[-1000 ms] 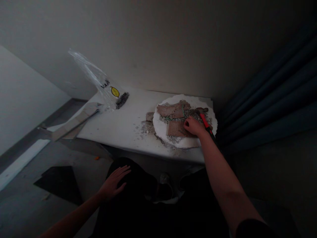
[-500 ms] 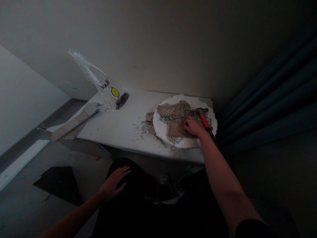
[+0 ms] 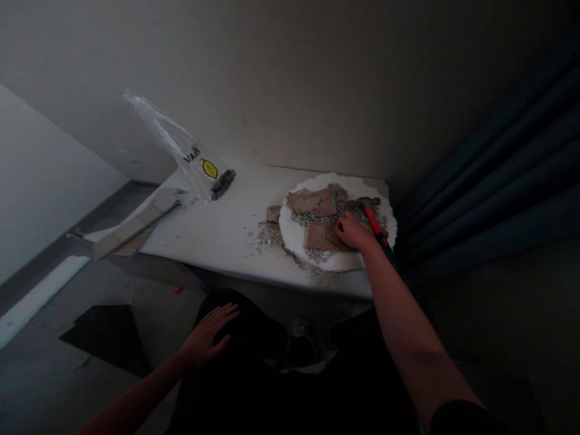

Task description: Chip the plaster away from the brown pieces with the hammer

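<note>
My right hand [image 3: 354, 232] rests with fingers curled on a brown broken tile piece [image 3: 322, 235] lying on a round white slab [image 3: 293, 237]. More brown fragments [image 3: 315, 202] and grey rubble lie on the slab. A red-and-black handled tool [image 3: 377, 230] lies on the slab just right of the hand, not held. My left hand [image 3: 207, 333] lies flat with fingers spread on my dark-clothed left knee.
The slab sits on a low white table [image 3: 217, 232] against the wall. A clear plastic bag [image 3: 190, 157] stands at its back left beside a long board [image 3: 136, 225]. Dark curtains [image 3: 498, 175] hang at the right. A dark sheet [image 3: 109, 335] lies on the floor.
</note>
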Motion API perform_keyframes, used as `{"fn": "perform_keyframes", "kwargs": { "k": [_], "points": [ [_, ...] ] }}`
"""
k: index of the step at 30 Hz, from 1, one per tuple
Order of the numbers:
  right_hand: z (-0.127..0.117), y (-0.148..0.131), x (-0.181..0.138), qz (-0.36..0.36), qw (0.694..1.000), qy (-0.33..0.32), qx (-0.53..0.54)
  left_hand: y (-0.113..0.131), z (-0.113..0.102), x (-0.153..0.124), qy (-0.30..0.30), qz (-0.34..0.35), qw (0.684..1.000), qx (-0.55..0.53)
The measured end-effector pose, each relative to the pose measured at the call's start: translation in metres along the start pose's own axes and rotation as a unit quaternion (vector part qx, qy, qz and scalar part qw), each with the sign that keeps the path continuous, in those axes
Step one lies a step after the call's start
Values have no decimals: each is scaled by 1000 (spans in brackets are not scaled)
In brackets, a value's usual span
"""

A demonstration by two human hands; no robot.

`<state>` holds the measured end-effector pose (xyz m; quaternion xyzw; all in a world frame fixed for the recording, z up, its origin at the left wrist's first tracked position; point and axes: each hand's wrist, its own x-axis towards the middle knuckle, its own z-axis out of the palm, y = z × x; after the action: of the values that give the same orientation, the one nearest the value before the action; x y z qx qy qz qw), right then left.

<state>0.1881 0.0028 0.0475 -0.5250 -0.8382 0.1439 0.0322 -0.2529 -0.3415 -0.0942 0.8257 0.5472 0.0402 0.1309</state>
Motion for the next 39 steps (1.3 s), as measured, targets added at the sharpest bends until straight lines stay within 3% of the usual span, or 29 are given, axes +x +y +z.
{"fn": "perform_keyframes", "kwargs": {
  "k": [39],
  "points": [
    [-1,1,3,39,998,-27,42,1,-1,-1,-1,-13,1000,-8]
  ]
}}
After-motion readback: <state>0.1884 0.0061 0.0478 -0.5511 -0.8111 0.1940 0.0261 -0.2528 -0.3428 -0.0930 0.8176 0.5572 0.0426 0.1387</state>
